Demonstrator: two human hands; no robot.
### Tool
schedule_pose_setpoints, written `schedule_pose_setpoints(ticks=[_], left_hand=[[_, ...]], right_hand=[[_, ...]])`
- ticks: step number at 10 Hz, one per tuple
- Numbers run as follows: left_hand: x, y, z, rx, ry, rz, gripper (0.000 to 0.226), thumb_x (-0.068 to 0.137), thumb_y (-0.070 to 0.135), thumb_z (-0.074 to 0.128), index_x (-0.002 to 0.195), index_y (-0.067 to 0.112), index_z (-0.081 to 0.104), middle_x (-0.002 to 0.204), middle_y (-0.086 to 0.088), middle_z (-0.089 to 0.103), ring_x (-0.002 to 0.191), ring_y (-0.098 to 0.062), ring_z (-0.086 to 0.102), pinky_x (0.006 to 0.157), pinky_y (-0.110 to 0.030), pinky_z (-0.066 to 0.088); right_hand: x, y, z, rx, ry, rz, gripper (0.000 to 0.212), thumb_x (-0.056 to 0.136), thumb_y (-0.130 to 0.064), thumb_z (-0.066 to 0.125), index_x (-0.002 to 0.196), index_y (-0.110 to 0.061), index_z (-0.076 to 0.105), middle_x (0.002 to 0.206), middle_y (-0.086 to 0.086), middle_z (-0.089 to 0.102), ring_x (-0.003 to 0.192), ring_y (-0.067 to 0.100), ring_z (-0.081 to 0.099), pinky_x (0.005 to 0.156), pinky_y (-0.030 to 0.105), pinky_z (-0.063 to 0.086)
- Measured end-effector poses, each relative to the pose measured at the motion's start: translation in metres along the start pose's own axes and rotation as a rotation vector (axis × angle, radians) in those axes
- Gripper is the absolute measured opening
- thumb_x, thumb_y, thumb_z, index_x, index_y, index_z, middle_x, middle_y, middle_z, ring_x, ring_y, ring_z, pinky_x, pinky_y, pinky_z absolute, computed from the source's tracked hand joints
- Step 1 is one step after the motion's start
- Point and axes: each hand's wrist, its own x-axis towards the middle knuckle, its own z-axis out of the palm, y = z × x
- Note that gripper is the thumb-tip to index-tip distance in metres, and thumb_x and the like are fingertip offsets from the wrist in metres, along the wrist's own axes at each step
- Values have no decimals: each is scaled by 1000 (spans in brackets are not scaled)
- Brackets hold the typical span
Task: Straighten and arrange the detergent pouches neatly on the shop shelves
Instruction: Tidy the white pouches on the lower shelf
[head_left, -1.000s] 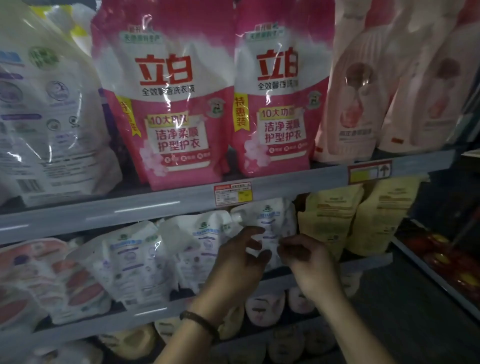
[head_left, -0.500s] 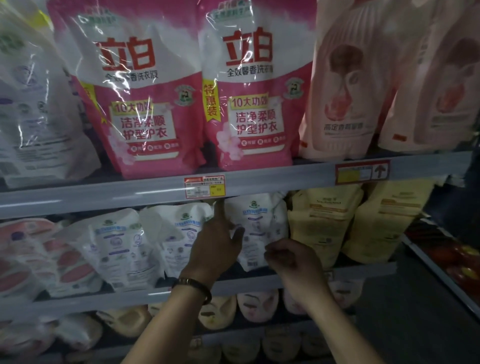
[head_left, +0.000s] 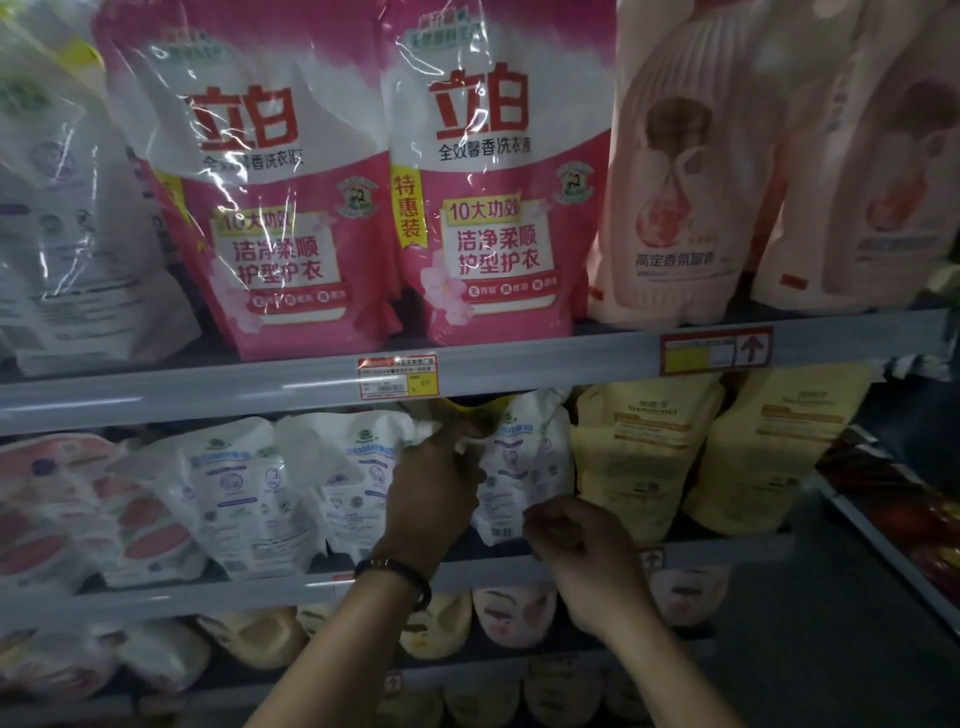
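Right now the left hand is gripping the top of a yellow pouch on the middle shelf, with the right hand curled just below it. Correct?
Not quite. The head view shows the left hand gripping the top of a white pouch; the yellow pouches sit untouched to its right. The right hand is curled just below, as stated.

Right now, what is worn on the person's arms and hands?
Both forearms are bare, with no sleeves in view, and both hands are gloveless. The left hand has a dark band, a bracelet or watch strap, at its wrist. The right hand wears nothing visible.
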Motion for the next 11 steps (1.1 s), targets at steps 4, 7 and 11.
schedule_pose_setpoints(ticks=[4, 7, 11], left_hand=[[-51, 10, 7, 72, 258, 107, 5, 87, 37, 84, 86, 38, 79, 93, 7, 57, 77, -3, 55, 63, -23, 47], [-58, 9, 3, -270, 47, 4, 43, 100, 4, 68, 78, 38, 57, 77, 19, 67, 75, 0, 64, 67, -20, 45], [-64, 27, -5, -349, 34, -39, 25, 104, 15, 65, 81, 26, 63, 79, 12, 70, 76, -2, 67, 64, -21, 50]], right_hand=[[14, -24, 4, 275, 68, 67, 57, 72, -78, 70, 119, -46, 64, 122, -9, 73, 109, 16, 74, 97, 55, 59], [-1, -35, 21, 257, -152, 41, 52, 94, -25, 75, 136, -48, 56, 115, -37, 69, 116, -12, 62, 97, 21, 52], [-20, -25, 52, -136, 28, -94, 70, 92, -14, 76, 153, -25, 44, 128, -15, 63, 115, -3, 63, 82, 2, 42]])
